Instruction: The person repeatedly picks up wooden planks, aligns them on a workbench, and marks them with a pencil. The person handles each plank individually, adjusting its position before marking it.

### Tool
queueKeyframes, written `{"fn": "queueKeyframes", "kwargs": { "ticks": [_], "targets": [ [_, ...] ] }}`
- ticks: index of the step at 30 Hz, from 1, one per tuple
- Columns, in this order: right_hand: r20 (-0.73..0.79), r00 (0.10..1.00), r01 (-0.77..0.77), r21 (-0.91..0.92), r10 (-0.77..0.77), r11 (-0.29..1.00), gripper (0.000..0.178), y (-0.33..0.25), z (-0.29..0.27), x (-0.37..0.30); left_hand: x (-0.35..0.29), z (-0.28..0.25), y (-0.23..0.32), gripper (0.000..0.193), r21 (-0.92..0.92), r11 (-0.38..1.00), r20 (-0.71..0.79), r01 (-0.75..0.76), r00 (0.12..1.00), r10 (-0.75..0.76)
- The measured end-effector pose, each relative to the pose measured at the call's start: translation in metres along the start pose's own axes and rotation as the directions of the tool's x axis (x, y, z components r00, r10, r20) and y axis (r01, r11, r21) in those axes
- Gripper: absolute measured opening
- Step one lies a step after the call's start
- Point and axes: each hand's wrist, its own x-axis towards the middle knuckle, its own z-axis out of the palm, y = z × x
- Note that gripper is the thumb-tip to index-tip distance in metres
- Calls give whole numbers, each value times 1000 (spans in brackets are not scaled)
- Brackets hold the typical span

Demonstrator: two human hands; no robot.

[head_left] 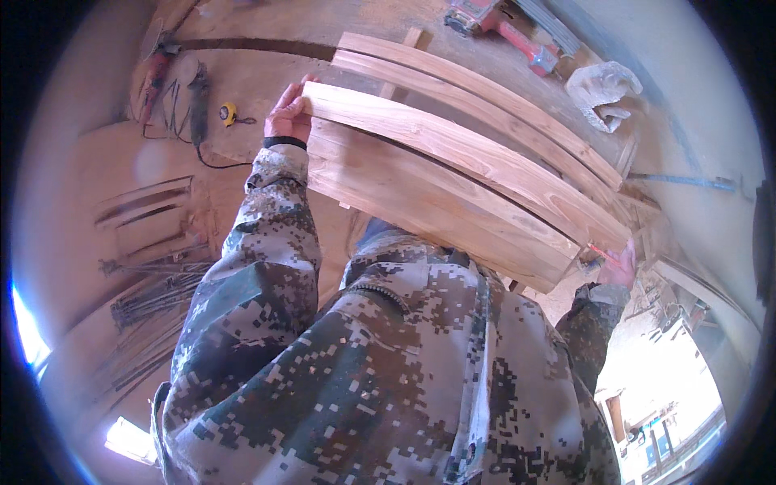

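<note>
A long pale wooden board is held up on edge in front of me, spanning between both hands. My left hand is closed round its left end, fingertips over the top corner. At the far right end, my right hand is closed against the board, and a thin red pencil sticks out from its fingers. Just nearer to me lie wider boards, side by side. Beyond the held board, two narrow strips rest across a short wooden crosspiece.
A red cordless power tool and a whitish work glove lie at the back right. Two corded grinders and a yellow tape measure sit on the left. Several clamps lie at the lower left. A blue bar is at right.
</note>
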Motion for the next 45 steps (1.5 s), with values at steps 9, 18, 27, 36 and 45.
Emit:
{"fn": "queueKeyframes", "kwargs": {
  "ticks": [9, 18, 27, 36, 45],
  "targets": [
    [-201, 979, 86, 333, -18, 939, 48, 35, -40, 54, 7, 13, 0, 64, -130, 989, -191, -66, 981, 41],
    [-369, 927, 130, 465, 58, 876, 38, 41, -44, 57, 4, 23, 0, 74, -320, 927, -323, -194, 942, 86],
    [-508, 857, 189, 467, 88, 864, 36, 48, -53, 52, 15, 7, -2, 54, -222, 962, -219, -159, 970, 110],
    [150, 988, -83, 655, -22, 751, 35, 56, -70, 58, 7, 23, -2, 58, -295, 939, -336, -175, 939, 69],
    [-555, 819, 153, 458, 147, 876, 37, 45, -4, 34, 13, 25, -6, 64, -277, 943, -413, -185, 909, 57]
  ]
}}
